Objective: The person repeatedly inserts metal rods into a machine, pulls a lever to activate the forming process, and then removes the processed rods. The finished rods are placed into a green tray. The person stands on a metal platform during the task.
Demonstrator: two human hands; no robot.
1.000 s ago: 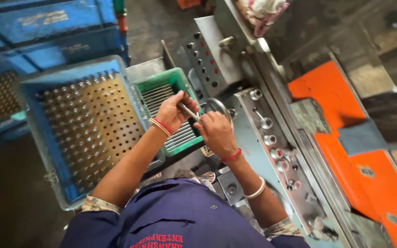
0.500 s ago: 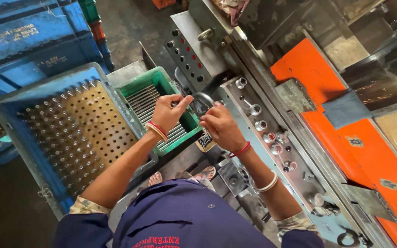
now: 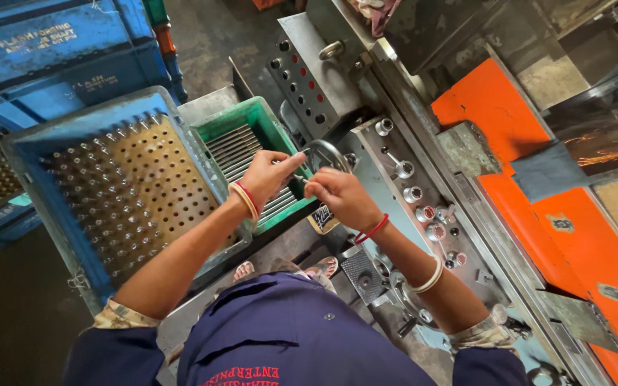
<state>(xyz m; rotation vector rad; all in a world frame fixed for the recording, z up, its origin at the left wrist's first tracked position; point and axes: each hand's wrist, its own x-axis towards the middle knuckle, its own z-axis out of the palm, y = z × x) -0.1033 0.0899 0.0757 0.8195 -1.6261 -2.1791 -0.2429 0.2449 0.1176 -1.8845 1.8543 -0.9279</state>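
Ok, my left hand and right hand pinch a thin metal rod between fingertips, just over the green tray of rods. Left: blue crate with a perforated board. Beyond: grey control panel, small sticker below the handwheel, orange guard right.

You had two hands in view: left hand, right hand. One green crate of metal rods stood by the machine's left edge, and one blue perforated tray beside it. One handwheel. One red thread and one white bangle on your right forearm.
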